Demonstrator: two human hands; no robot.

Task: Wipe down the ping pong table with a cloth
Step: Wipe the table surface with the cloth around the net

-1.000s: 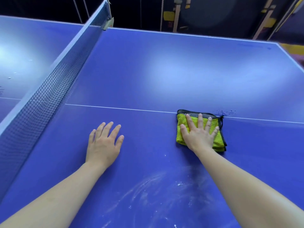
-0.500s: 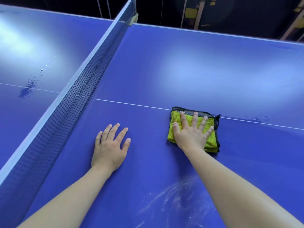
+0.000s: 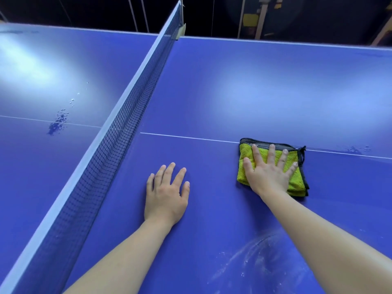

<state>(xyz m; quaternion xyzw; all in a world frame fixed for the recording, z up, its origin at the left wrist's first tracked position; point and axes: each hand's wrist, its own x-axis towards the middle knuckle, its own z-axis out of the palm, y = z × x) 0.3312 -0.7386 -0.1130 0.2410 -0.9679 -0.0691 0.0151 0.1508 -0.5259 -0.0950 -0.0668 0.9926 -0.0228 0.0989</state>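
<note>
At about nine o'clock in the view, water droplets (image 3: 58, 122) speckle the blue desk (image 3: 212, 92) beyond the net (image 3: 118, 132), which runs from seven o'clock up to twelve. Just right of the net the left hand (image 3: 166, 198) lies flat on the bare surface – fingers straight, holding nothing. At its two o'clock, the right hand (image 3: 268, 172) presses spread, straight fingers on a folded yellow-green cloth (image 3: 297, 182) whose far edge lies over the white centre line (image 3: 191, 138). White smears (image 3: 254, 257) streak the desk at five o'clock.
</note>
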